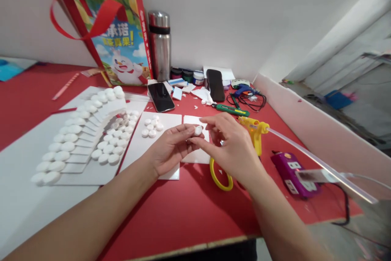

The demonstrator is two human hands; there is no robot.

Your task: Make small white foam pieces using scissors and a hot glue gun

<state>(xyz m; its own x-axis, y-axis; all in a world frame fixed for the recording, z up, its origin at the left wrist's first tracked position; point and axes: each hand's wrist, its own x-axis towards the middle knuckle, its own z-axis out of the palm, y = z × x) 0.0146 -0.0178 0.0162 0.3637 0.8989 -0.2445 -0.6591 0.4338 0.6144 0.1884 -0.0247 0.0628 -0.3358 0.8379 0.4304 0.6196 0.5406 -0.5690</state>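
Note:
Above the small white boards, my left hand (pixel 171 145) pinches a small white round piece (pixel 198 130) between thumb and fingertips. My right hand (pixel 230 143) arches over from the other side, thumb and forefinger apart around the piece, the thumb tip close to its lower edge. A small shiny spot under the right palm is too unclear to name. Below the hands lie a white board (pixel 195 156) and another white board (pixel 137 159) bearing several small white discs (pixel 152 126). Near my right hand is a yellow glue gun (pixel 255 130) with a clear glue stick (pixel 317 163).
At left, a stepped white construction (pixel 82 153) carries rows of white discs. A phone (pixel 161 97), a dark phone (pixel 215 85), a green cutter (pixel 232 110), a steel flask (pixel 160 45) and a printed bag (pixel 116 45) stand behind. A purple power strip (pixel 295 175) lies right.

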